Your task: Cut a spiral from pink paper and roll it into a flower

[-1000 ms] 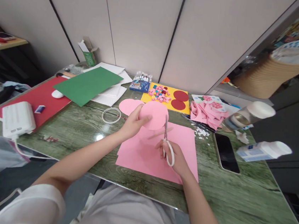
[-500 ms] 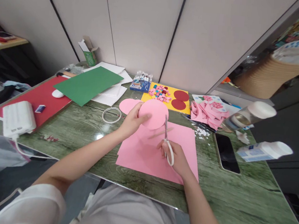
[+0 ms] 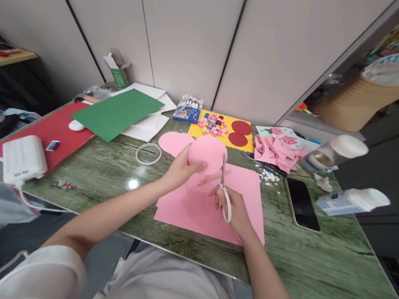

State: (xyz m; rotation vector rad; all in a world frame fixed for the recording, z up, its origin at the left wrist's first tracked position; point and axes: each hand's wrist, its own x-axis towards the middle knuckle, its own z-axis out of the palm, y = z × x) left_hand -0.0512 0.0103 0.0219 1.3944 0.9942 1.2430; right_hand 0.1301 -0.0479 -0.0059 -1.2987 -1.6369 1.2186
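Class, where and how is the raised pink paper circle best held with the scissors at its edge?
Probably by its lower-left rim, coming from the left, in a pinch. The pink paper circle is thin, so pinching suits it. The scissors in the right hand are at its right edge, so the left side, where the left hand holds it, seems safer.

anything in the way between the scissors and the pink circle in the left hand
Nothing visible: the scissors in the right hand reach right to the edge of the pink circle held by the left hand.

There are two pink discs [image 3: 208, 151], two red discs [image 3: 241, 127], one scissors [image 3: 227, 205].
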